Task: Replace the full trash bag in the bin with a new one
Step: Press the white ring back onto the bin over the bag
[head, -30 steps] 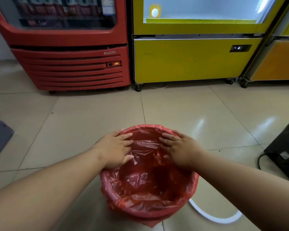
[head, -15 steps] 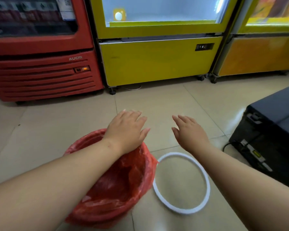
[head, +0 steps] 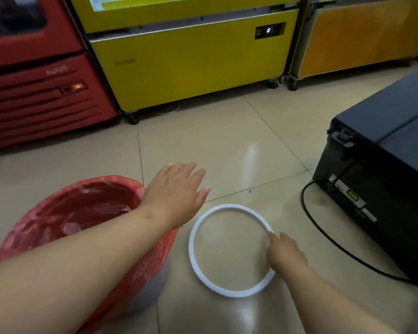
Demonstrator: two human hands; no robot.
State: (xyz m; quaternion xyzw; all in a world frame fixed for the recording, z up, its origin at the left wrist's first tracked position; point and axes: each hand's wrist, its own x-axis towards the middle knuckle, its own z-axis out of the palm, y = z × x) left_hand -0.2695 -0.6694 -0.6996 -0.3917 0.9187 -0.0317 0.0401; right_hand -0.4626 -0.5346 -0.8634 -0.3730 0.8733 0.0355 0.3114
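A round bin lined with a red plastic trash bag (head: 65,213) stands on the floor at the lower left; the bag is folded over the rim and down the bin's side. To its right a white plastic ring (head: 198,268) lies flat on the tiles. My left hand (head: 176,191) hovers open, fingers spread, above the bin's right edge. My right hand (head: 284,251) is down at the ring's right side with fingertips touching it; a firm grip is not visible.
A red cooler (head: 34,92), a yellow cooler (head: 191,61) and an orange one (head: 362,37) line the back. A black box-shaped machine (head: 381,179) sits at the right, its black cable (head: 328,239) curving over the floor near the ring.
The view has swung right. Both hands left the bag's inside; my right hand dropped to the white ring's right side and my left hand drifted right over the bin's edge.
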